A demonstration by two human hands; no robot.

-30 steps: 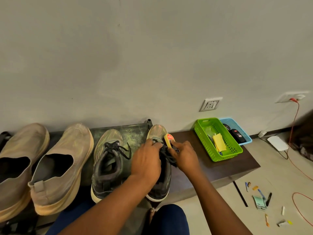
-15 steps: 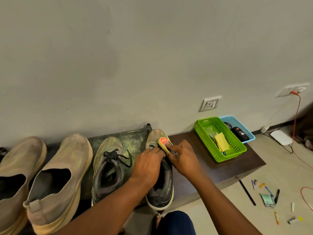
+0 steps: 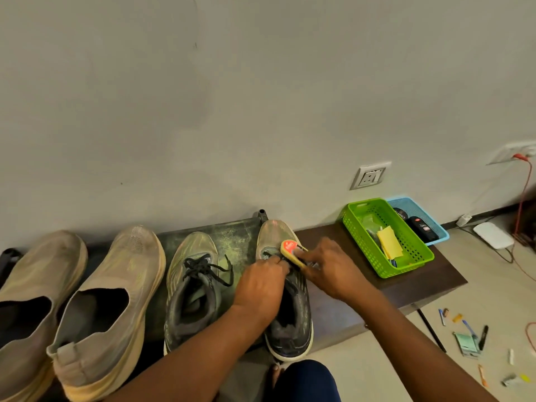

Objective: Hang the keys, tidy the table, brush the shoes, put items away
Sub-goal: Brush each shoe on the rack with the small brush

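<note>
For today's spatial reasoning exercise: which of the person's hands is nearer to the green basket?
Right. The right hand, holding the brush on the laced shoe, lies just left of the green basket. The left hand sits farther left, over the same shoe.

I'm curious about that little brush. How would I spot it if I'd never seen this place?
Find the low dark bench along the wall, with four shoes on it. On the rightmost shoe, both hands meet; the right hand holds the brush. It alone has a yellow body with a round red label.
</note>
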